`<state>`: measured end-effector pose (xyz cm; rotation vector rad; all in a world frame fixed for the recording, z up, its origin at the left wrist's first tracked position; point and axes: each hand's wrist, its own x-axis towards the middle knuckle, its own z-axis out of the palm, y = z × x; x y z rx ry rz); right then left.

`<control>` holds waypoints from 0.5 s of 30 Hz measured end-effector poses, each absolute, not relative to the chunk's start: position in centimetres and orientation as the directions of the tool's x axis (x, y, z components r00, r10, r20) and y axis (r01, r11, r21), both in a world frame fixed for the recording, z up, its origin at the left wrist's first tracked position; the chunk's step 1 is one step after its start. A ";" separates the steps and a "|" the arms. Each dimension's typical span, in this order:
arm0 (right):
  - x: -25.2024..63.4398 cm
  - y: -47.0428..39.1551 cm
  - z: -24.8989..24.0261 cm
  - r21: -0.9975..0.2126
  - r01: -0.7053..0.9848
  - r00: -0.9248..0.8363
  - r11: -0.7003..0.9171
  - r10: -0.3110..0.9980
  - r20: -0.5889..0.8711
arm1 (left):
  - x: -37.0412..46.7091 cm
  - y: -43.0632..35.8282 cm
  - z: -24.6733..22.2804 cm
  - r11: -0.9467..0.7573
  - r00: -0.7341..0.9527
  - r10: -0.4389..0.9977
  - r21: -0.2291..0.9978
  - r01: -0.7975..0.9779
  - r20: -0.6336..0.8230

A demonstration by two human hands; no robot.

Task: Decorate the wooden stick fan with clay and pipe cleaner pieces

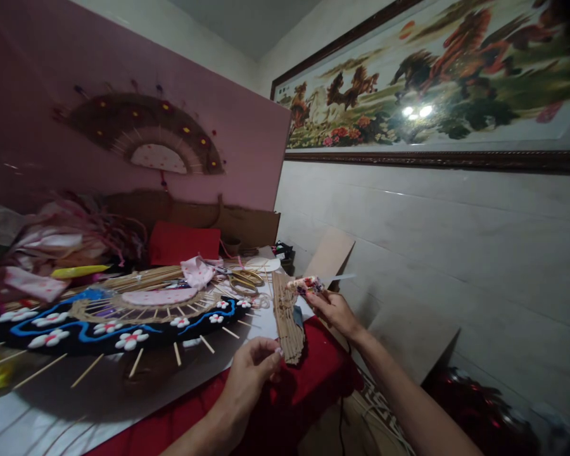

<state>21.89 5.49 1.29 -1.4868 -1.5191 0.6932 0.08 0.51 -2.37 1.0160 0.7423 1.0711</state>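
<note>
Between the fingers of the left hand (247,375) and the right hand (335,311) lies a ragged strip of corrugated cardboard (287,320), its near end just beside the left fingertips. Left thumb and forefinger are pinched together on a small white piece (279,352), too small to identify. Right fingers are wrapped around an apparent floral-patterned hot glue gun (306,286), nozzle end over the cardboard; a translucent glue stick (344,277) protrudes behind. Risks, as judged: stray glue could drip onto the cardboard, or burn the left fingertips if they pass beneath the nozzle. Left of those fingers, a flower-decorated fan (132,340) has projecting sticks (178,354); a careless wrist could snap one.
</note>
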 end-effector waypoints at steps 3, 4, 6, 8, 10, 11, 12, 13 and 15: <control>21.6 6.3 0.9 -0.866 0.491 0.116 0.096 0.978 0.174 | 0.3 0.5 -2.1 0.158 0.337 0.941 0.915 -0.370 -0.026; 21.6 6.5 0.7 -0.863 0.498 0.121 0.084 0.979 0.166 | 0.4 0.5 -2.1 0.165 0.342 0.939 0.911 -0.377 -0.029; 21.4 7.0 0.3 -0.848 0.526 0.125 0.065 0.980 0.153 | 0.7 0.6 -2.0 0.169 0.348 0.937 0.909 -0.382 -0.028; 21.4 7.6 0.0 -0.821 0.567 0.118 0.057 0.982 0.150 | 0.9 0.6 -2.1 0.160 0.352 0.936 0.909 -0.384 -0.016; 21.3 8.2 -0.3 -0.785 0.616 0.105 0.066 0.981 0.165 | 1.1 0.6 -2.3 0.150 0.360 0.933 0.911 -0.384 -0.002; 21.2 8.5 -0.4 -0.765 0.640 0.100 0.073 0.979 0.177 | 1.2 0.6 -2.4 0.141 0.362 0.932 0.914 -0.380 0.006; 21.2 8.8 -0.4 -0.744 0.664 0.095 0.078 0.978 0.188 | 1.2 0.6 -2.5 0.129 0.362 0.932 0.920 -0.371 0.016; 21.1 9.1 -0.4 -0.724 0.685 0.094 0.080 0.976 0.197 | 1.2 0.7 -2.6 0.112 0.357 0.934 0.927 -0.358 0.024; 20.9 9.4 -0.2 -0.687 0.723 0.097 0.074 0.974 0.207 | 1.2 0.9 -2.6 0.065 0.336 0.940 0.944 -0.323 0.050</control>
